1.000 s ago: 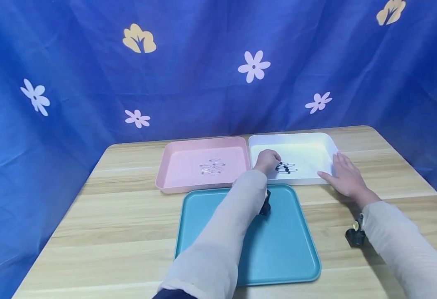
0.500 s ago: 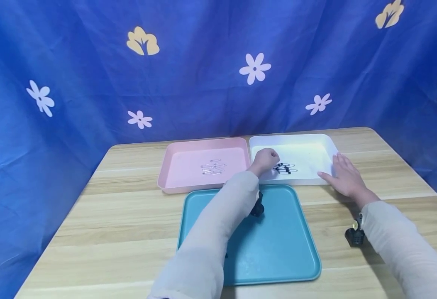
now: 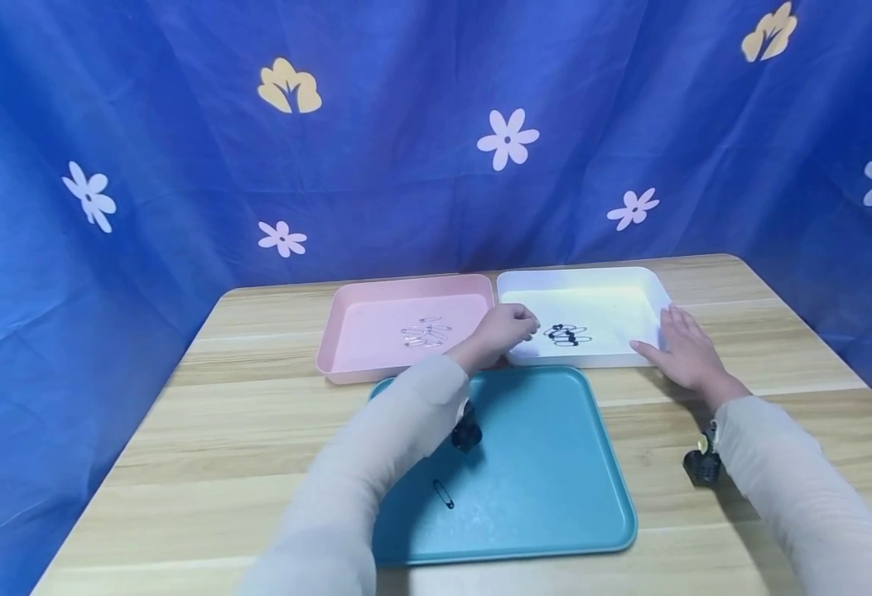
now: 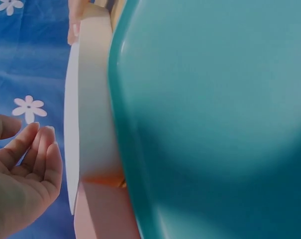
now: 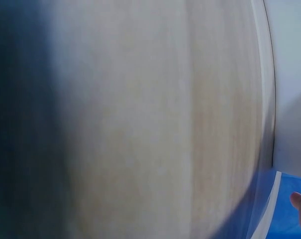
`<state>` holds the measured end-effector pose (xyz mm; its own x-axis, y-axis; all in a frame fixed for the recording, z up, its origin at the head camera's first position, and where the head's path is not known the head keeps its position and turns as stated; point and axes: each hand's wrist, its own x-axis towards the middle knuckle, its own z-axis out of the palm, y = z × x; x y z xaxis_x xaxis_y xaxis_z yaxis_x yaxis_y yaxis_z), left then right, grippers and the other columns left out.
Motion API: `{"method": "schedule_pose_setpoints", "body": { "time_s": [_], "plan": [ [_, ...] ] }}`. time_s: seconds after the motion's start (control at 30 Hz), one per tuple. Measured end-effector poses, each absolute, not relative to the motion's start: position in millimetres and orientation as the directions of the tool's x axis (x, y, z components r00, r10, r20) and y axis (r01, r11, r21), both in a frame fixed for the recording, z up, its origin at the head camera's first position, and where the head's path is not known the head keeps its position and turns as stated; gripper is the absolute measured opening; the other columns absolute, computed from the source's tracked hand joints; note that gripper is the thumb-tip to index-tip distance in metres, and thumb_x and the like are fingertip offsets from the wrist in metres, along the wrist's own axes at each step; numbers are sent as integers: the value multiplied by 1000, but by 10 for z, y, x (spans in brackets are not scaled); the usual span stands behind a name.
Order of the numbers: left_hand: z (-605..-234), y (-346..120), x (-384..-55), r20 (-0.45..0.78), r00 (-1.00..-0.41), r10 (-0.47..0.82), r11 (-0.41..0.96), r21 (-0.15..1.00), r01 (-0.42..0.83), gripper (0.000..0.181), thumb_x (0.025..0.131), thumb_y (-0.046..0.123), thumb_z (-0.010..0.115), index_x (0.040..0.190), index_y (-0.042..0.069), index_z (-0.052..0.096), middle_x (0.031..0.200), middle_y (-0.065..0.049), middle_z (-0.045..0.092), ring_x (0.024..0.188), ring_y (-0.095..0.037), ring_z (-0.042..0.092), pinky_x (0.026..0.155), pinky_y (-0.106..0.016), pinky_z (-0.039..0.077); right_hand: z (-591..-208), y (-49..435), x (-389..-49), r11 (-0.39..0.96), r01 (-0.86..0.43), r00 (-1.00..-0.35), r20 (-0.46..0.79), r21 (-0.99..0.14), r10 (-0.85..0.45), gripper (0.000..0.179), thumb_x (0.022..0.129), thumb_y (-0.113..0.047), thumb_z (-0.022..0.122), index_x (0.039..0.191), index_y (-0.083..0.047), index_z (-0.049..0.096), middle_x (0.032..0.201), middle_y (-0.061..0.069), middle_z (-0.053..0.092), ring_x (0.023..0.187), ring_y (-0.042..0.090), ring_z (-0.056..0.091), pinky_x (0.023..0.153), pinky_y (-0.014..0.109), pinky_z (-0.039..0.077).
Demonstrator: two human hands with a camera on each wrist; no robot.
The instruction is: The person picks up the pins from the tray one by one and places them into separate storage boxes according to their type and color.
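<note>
My left hand (image 3: 507, 325) is over the left wall of the white tray (image 3: 622, 362), left of a small heap of black safety pins (image 3: 566, 335). In the left wrist view its fingers are loosely bent, with a gap to the thumb and nothing between them. My right hand (image 3: 687, 352) rests on the white tray's right wall, fingers extended. Several silver safety pins (image 3: 426, 333) lie in the pink tray (image 3: 339, 377). One dark safety pin (image 3: 443, 494) lies on the teal tray (image 3: 540, 463), beside my left sleeve.
Pink and white trays stand side by side at the back of the wooden table (image 3: 219, 414), with the teal tray in front of them. A blue curtain (image 3: 391, 165) hangs behind. My left forearm covers the teal tray's left part.
My left hand has drawn back leftward from the black safety pins. The sleeve has shifted left too, uncovering the dark safety pin on the teal tray. My right hand stays on the white tray.
</note>
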<state>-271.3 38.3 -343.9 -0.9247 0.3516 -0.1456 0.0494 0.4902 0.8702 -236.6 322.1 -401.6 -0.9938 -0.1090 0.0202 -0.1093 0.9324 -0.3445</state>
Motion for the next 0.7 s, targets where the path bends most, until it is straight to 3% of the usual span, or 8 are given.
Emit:
{"method": "schedule_pose_setpoints", "body": {
  "time_s": [0.13, 0.27, 0.47, 0.7],
  "plan": [
    [-3416, 231, -2651, -169, -912, 374, 424, 906, 6, 22, 84, 9, 50, 97, -7, 59, 88, -12, 58, 74, -16, 53, 74, -35, 46, -4016, 3226, -2366, 934, -107, -994, 15, -340, -109, 91, 85, -57, 30, 130, 15, -1, 135, 32, -4, 124, 41, -6, 97, 54, -1],
    [-3399, 47, -2582, -191, -899, 395, 427, 904, -5, 24, 84, 9, 51, 98, -9, 58, 83, -15, 58, 67, -15, 51, 69, -31, 47, -4014, 3219, -2366, 934, -108, -994, 13, -341, -111, 90, 85, -57, 30, 130, 15, -1, 135, 32, -5, 124, 42, -6, 97, 54, -1],
    [-3397, -222, -2451, -196, -883, 427, 461, 887, 27, 18, 83, 13, 54, 89, -3, 60, 69, -6, 55, 64, -14, 49, 60, -21, 42, -4009, 3204, -2359, 933, -116, -993, 14, -342, -118, 90, 85, -56, 30, 129, 16, -1, 135, 33, -4, 124, 42, -6, 98, 52, -2],
    [-3385, -485, -2224, -244, -805, 541, 476, 878, 53, 25, 86, 16, 51, 100, -5, 57, 70, -6, 52, 71, -19, 50, 72, -29, 43, -4014, 3211, -2351, 934, -121, -992, 19, -336, -121, 91, 85, -57, 29, 129, 17, -1, 134, 34, -4, 124, 41, -6, 99, 50, -3]
  ]
}}
